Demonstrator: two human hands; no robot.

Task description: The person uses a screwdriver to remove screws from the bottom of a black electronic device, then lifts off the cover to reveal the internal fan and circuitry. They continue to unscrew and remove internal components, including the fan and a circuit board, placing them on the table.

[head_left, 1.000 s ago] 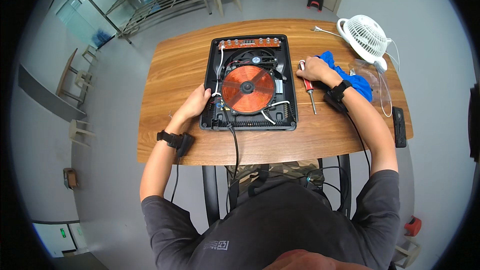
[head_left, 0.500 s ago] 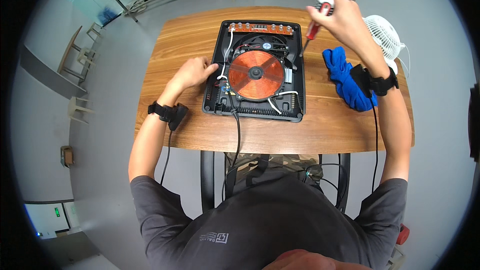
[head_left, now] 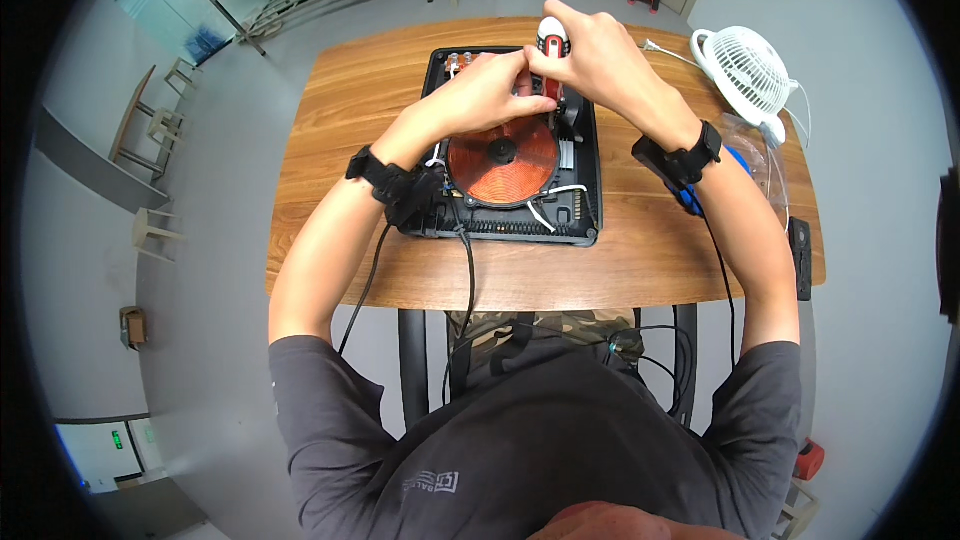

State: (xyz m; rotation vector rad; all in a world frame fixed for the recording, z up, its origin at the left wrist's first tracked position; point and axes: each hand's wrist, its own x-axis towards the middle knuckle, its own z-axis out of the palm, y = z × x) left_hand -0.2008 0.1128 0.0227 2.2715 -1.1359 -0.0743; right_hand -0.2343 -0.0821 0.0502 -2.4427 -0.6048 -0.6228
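An opened induction cooker lies on the table, its round copper coil in the middle of the black housing. My right hand is closed round the red, black and white handle of a screwdriver, which stands nearly upright over the far right part of the cooker. Across the far side of the cooker reaches my left hand, its thumb and fingers closed about the lower part of the screwdriver. The tip of the screwdriver and what it touches are hidden.
A white fan stands at the table's far right, with a clear plastic bag nearby. A blue cloth shows partly under my right wrist. At the right edge lies a black object. A black cable hangs off the front edge.
My right hand has brought the screwdriver leftward and down over the cooker. My left hand has moved from the cooker's left edge to the screwdriver, now covering part of the orange circuit board.
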